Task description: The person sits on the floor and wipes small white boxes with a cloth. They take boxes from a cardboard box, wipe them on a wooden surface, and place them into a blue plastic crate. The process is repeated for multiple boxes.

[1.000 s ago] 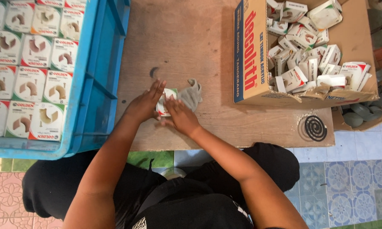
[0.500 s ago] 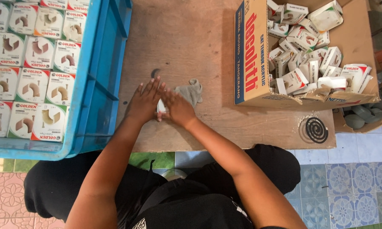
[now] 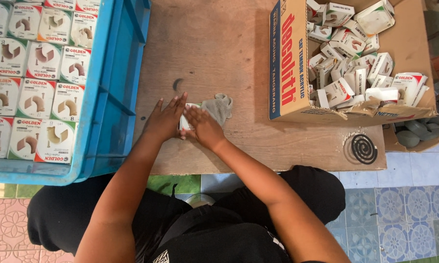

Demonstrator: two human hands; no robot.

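I see my left hand (image 3: 165,119) lying flat, fingers spread, and my right hand (image 3: 202,127) beside it, both pressing 1 small white box (image 3: 185,122) down on the wooden board (image 3: 219,53), near its front edge. Neither hand is clenched; they only cover the box. A grey cloth (image 3: 218,107) lies just right of my fingers, touching the box. The blue crate (image 3: 110,83) of packed boxes sits at the left edge, the cardboard carton (image 3: 285,63) of loose boxes at the right, and a black coil (image 3: 364,148) by the front right corner.
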